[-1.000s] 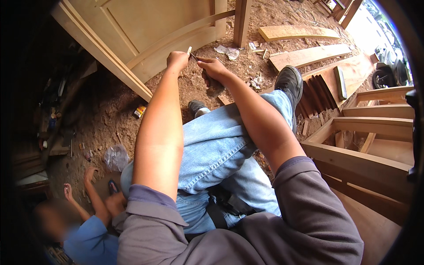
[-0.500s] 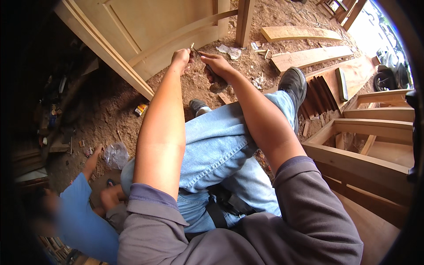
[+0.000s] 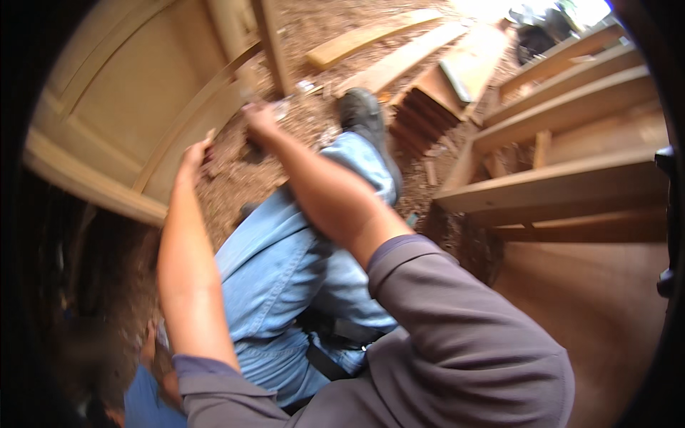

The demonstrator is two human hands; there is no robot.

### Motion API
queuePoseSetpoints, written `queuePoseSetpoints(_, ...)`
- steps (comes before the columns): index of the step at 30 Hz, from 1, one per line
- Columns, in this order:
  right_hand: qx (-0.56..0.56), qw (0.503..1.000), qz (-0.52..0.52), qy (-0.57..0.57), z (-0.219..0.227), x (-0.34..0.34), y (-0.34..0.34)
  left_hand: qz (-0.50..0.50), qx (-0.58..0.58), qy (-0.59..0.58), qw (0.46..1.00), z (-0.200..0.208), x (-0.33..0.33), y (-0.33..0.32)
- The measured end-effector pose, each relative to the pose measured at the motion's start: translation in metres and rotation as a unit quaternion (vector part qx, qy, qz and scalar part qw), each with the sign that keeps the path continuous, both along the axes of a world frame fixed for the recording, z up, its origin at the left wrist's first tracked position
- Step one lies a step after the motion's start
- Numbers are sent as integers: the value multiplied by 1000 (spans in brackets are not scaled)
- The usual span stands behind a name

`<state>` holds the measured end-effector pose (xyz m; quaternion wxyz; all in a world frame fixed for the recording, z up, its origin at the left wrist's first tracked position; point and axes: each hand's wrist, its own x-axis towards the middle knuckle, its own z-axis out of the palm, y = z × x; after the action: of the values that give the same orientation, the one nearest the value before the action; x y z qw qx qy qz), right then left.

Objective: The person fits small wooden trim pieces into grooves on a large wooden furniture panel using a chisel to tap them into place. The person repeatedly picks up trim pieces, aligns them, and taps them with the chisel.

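Observation:
My left hand (image 3: 194, 160) is closed on a small pale wooden piece (image 3: 210, 134), whose tip sticks up past the fingers. To the right of it, and apart from it, my right hand (image 3: 261, 123) is closed around a dark-handled tool (image 3: 253, 153). Motion smears the tool, so its kind and its tip cannot be made out. Both hands are out beyond my knees, in front of a panelled wooden door or cabinet side (image 3: 143, 93) with a curved rail. A wooden post (image 3: 271, 50) rises beyond the right hand.
Curved planks (image 3: 378, 36) lie on the dirt floor, with stacked boards (image 3: 435, 107) beside my shoe (image 3: 362, 114). Wooden frames (image 3: 564, 178) stand close on my right. A person in a blue shirt (image 3: 146, 403) is at the lower left. Scraps and shavings litter the ground.
The view has swung to the right, so everything sits further left. My hands have parted: the right one and its tool have come away from the wooden piece in the left.

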<state>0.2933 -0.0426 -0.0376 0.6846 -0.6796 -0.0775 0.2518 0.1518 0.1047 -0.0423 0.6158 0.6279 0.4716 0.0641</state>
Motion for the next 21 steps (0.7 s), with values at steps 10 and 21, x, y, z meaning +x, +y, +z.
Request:
queuePoseSetpoints(10,116,991,-65,13,61,-4,-110,-144,-73,-145,976,68,75,-40)
queuePoseSetpoints(21,376,903,7,209,77,-81,-368,-351,177,-236,889,216,113,-218)
